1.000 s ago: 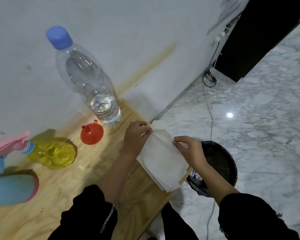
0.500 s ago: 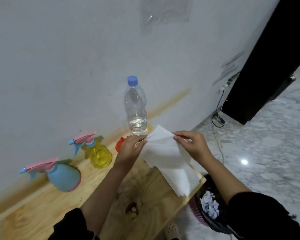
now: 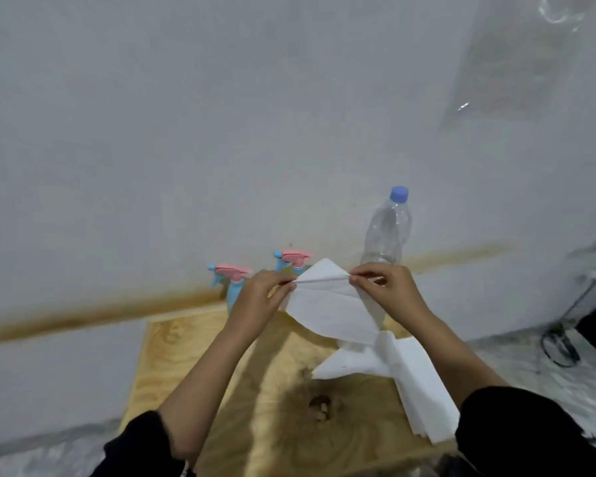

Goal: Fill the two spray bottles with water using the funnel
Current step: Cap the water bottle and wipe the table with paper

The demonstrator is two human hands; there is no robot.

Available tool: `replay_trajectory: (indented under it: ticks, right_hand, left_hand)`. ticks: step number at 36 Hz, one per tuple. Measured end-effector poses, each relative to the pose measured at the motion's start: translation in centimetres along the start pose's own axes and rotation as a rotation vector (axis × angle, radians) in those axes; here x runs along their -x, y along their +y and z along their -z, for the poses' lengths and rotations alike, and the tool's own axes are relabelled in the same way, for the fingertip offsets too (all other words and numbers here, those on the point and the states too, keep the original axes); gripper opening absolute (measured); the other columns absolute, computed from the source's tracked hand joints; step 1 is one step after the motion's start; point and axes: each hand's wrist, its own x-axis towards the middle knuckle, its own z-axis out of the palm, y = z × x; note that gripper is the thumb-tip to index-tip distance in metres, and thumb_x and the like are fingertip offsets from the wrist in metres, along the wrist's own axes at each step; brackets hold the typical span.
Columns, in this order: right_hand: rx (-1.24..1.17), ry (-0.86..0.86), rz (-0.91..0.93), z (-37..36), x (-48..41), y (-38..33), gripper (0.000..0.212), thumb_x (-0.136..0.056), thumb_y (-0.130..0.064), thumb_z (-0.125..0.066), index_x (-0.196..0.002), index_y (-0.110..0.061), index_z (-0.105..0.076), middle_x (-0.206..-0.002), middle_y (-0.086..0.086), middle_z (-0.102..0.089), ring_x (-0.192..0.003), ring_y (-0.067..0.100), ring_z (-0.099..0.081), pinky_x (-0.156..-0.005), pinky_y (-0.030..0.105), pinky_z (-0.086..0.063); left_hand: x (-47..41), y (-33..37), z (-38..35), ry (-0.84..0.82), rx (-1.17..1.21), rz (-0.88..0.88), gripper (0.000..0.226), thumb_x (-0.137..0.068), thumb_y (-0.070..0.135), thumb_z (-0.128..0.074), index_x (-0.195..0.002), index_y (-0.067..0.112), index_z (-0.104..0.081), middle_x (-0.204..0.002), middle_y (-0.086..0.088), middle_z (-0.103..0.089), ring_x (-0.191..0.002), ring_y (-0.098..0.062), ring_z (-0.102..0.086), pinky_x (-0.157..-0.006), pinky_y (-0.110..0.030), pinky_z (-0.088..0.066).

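My left hand and my right hand each pinch a top corner of a white paper towel, stretched between them above the wooden table. Behind the hands stand two spray bottles with pink triggers by the wall: the blue spray bottle and a second spray bottle whose body is hidden by the towel. A clear water bottle with a blue cap stands at the right. The funnel is hidden.
A stack of white paper towels lies on the table's right side, overhanging the edge. The white wall runs right behind the table. A black cable lies on the marble floor at right.
The head has tilted up, so the table and bottles sit lower in the frame. Both hands lifted the towel off the stack and pulled it taut.
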Motion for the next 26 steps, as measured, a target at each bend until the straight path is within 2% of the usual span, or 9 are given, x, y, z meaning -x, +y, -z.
replay_trajectory:
  ticks: [5,10,13,14,17,20,22,24,26]
  right_hand:
    - [0.032,-0.18,0.057,-5.0,-2.1,-0.6,0.007,-0.078,-0.018,-0.073,-0.084,-0.021,-0.075,-0.082,-0.015,-0.068,-0.077,-0.01,-0.058,-0.067,0.007,-0.041]
    - [0.064,-0.32,0.166,-10.5,-2.7,-1.1,0.008,-0.078,-0.016,-0.073,-0.086,-0.016,-0.076,-0.083,-0.012,-0.068,-0.08,-0.012,-0.059,-0.069,0.004,-0.039]
    - [0.11,-0.399,0.229,-13.9,-2.9,-0.6,0.008,-0.077,-0.018,-0.074,-0.084,-0.019,-0.076,-0.087,-0.004,-0.07,-0.09,0.013,-0.061,-0.079,0.025,-0.045]
    - [0.126,-0.413,0.243,-14.9,-3.0,-0.6,0.008,-0.077,-0.018,-0.074,-0.085,-0.019,-0.076,-0.088,-0.003,-0.07,-0.09,0.016,-0.059,-0.079,0.027,-0.043]
    - [0.15,-0.44,0.267,-17.6,-3.1,-0.4,0.01,-0.077,-0.017,-0.074,-0.087,-0.016,-0.076,-0.091,0.001,-0.07,-0.091,0.016,-0.055,-0.078,0.023,-0.036]
    - [0.154,-0.459,0.269,-19.9,-3.5,-0.4,0.009,-0.077,-0.017,-0.074,-0.086,-0.015,-0.076,-0.089,0.003,-0.071,-0.09,0.018,-0.056,-0.078,0.023,-0.034]
    - [0.141,-0.452,0.26,-21.2,-4.0,-0.5,0.007,-0.077,-0.016,-0.074,-0.084,-0.015,-0.076,-0.087,0.003,-0.072,-0.087,0.018,-0.058,-0.077,0.023,-0.035]
    - [0.112,-0.437,0.26,-22.5,-4.5,-0.8,0.006,-0.077,-0.014,-0.073,-0.082,-0.014,-0.076,-0.084,0.002,-0.073,-0.084,0.017,-0.062,-0.077,0.021,-0.038]
    - [0.089,-0.411,0.259,-23.7,-5.0,-1.2,0.006,-0.077,-0.016,-0.073,-0.082,-0.015,-0.076,-0.082,-0.002,-0.073,-0.082,0.012,-0.062,-0.076,0.014,-0.039]
  left_hand:
    - [3.9,-1.6,3.1,0.124,-0.055,0.198,0.013,-0.087,0.015,-0.067,-0.098,0.012,-0.073,-0.093,0.007,-0.068,-0.089,-0.004,-0.058,-0.076,-0.004,-0.037]
    - [8.0,-4.3,5.0,0.225,-0.119,0.371,0.014,-0.086,0.016,-0.068,-0.098,0.012,-0.074,-0.095,0.002,-0.07,-0.092,-0.01,-0.059,-0.078,-0.004,-0.037]
    - [10.2,-6.0,5.9,0.249,-0.151,0.442,0.011,-0.084,0.015,-0.07,-0.094,0.013,-0.075,-0.091,0.004,-0.069,-0.093,-0.013,-0.059,-0.079,-0.005,-0.036]
    - [10.8,-6.6,6.1,0.241,-0.169,0.46,0.01,-0.084,0.015,-0.07,-0.092,0.014,-0.075,-0.09,0.006,-0.069,-0.093,-0.014,-0.059,-0.079,-0.005,-0.035]
    - [12.1,-8.7,6.7,0.214,-0.196,0.509,0.009,-0.084,0.018,-0.07,-0.091,0.016,-0.075,-0.089,0.009,-0.067,-0.095,-0.015,-0.057,-0.079,-0.008,-0.035]
    - [12.6,-10.3,7.3,0.232,-0.194,0.544,0.009,-0.084,0.017,-0.07,-0.092,0.016,-0.075,-0.09,0.005,-0.069,-0.096,-0.015,-0.056,-0.079,-0.012,-0.037]
    - [12.4,-11.3,7.8,0.256,-0.198,0.552,0.01,-0.085,0.017,-0.069,-0.093,0.014,-0.075,-0.092,0.001,-0.069,-0.096,-0.017,-0.055,-0.078,-0.012,-0.036]
    - [12.1,-12.1,8.4,0.286,-0.2,0.553,0.011,-0.086,0.017,-0.068,-0.094,0.014,-0.075,-0.093,0.0,-0.07,-0.097,-0.017,-0.055,-0.079,-0.018,-0.036]
    - [11.6,-12.8,9.0,0.322,-0.201,0.557,0.011,-0.087,0.018,-0.067,-0.094,0.014,-0.074,-0.094,0.0,-0.069,-0.098,-0.016,-0.054,-0.08,-0.022,-0.037]
